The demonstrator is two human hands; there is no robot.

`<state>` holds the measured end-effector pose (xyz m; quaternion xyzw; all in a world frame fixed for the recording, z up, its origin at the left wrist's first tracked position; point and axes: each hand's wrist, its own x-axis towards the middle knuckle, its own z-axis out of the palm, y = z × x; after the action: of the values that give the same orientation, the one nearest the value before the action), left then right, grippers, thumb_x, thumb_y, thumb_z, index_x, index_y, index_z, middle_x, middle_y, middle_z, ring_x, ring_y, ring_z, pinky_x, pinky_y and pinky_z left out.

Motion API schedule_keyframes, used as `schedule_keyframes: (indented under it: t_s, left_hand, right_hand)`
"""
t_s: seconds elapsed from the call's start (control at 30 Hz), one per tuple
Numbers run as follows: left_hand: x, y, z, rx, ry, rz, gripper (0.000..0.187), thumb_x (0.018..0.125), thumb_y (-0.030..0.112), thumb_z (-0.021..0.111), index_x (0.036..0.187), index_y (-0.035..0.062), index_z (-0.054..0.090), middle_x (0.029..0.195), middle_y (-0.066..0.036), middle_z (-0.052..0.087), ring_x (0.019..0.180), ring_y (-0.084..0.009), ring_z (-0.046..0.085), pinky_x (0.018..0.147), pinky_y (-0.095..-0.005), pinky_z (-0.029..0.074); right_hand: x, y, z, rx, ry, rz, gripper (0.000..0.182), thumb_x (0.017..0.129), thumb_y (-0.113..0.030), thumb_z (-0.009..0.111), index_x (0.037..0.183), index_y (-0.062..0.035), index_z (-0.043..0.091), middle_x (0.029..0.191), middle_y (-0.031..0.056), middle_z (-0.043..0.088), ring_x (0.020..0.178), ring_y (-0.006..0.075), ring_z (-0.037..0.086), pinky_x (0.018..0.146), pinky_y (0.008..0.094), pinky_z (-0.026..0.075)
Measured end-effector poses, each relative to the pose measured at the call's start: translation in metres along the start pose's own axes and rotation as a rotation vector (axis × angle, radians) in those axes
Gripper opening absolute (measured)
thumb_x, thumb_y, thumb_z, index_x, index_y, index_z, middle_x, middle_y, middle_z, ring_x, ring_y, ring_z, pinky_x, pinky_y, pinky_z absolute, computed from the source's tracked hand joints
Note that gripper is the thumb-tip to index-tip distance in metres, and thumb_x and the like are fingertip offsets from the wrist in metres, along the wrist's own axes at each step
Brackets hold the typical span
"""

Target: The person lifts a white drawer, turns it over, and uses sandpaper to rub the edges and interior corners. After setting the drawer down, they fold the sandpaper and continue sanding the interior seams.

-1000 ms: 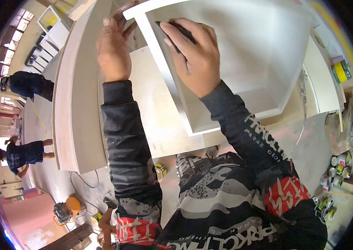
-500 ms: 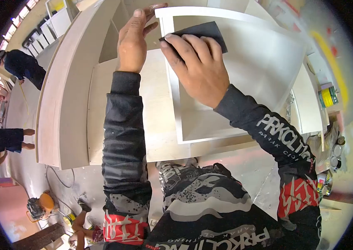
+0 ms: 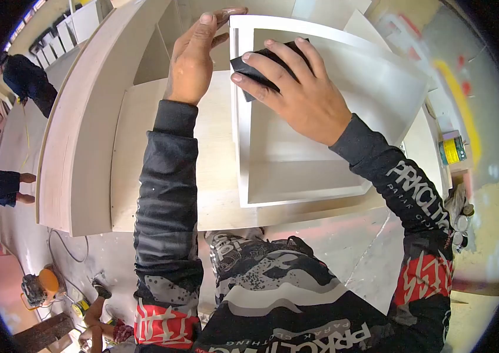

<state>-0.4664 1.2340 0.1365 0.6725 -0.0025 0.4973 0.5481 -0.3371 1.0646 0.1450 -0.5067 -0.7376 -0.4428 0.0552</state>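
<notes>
A white open box frame [image 3: 242, 167] lies on a pale plywood panel [image 3: 161, 170]. My right hand [image 3: 296, 94] presses a dark sheet of sandpaper [image 3: 256, 66] against the frame's left wall near its far corner. Beside it, my left hand [image 3: 193, 59] rests on the outside of that far left corner, its fingertips on the rim. Both arms wear black printed sleeves.
A long curved wooden panel [image 3: 70, 147] runs along the left. Two other people [image 3: 22, 79] stand at far left. An orange machine [image 3: 40, 285] with cables sits on the floor lower left. Paint cans [image 3: 452, 150] stand at right. My feet [image 3: 99, 317] show below.
The view has swung so the frame sits lower and more central. My right hand with the sandpaper has shifted along the frame's left wall; the left hand stays at the corner.
</notes>
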Motion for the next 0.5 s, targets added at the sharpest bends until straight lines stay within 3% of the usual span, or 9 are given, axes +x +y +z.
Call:
schedule_keyframes:
  t_s: [0.27, 0.3, 0.37, 0.5]
  left_hand:
    - [-0.003, 0.003, -0.001, -0.036, -0.032, -0.038, 0.059, 0.107, 0.046, 0.035, 0.130, -0.0030, 0.058, 0.134, -0.017, 0.060, 0.124, -0.0254, 0.055, 0.106, -0.0392, 0.040]
    - [-0.003, 0.003, -0.001, -0.037, -0.030, -0.033, 0.059, 0.107, 0.046, 0.035, 0.129, -0.0031, 0.059, 0.133, -0.016, 0.060, 0.123, -0.0249, 0.055, 0.106, -0.0386, 0.041]
    - [-0.004, 0.007, 0.001, -0.039, -0.028, -0.028, 0.060, 0.107, 0.046, 0.035, 0.128, -0.0032, 0.060, 0.133, -0.016, 0.061, 0.123, -0.0243, 0.056, 0.105, -0.0380, 0.041]
    - [-0.006, 0.012, 0.002, -0.020, -0.036, -0.030, 0.060, 0.107, 0.047, 0.034, 0.129, -0.0030, 0.059, 0.133, -0.016, 0.061, 0.122, -0.0247, 0.056, 0.106, -0.0382, 0.041]
  right_hand:
    - [0.005, 0.008, 0.000, 0.072, 0.057, 0.000, 0.040, 0.086, -0.020, 0.060, 0.127, -0.0191, 0.062, 0.127, 0.0022, 0.053, 0.117, 0.0244, 0.049, 0.097, 0.0451, 0.043]
    - [0.006, 0.007, -0.002, 0.077, 0.056, -0.001, 0.040, 0.086, -0.020, 0.060, 0.127, -0.0191, 0.062, 0.127, 0.0022, 0.053, 0.117, 0.0244, 0.049, 0.097, 0.0451, 0.043]
    - [0.008, 0.005, -0.007, 0.101, 0.011, 0.080, 0.051, 0.075, -0.013, 0.072, 0.125, -0.0175, 0.064, 0.134, 0.0009, 0.054, 0.122, 0.0256, 0.049, 0.102, 0.0433, 0.043]
    - [0.004, 0.002, -0.004, 0.072, 0.019, 0.038, 0.053, 0.074, -0.013, 0.073, 0.125, -0.0180, 0.064, 0.137, -0.0011, 0.053, 0.122, 0.0246, 0.050, 0.101, 0.0430, 0.043]
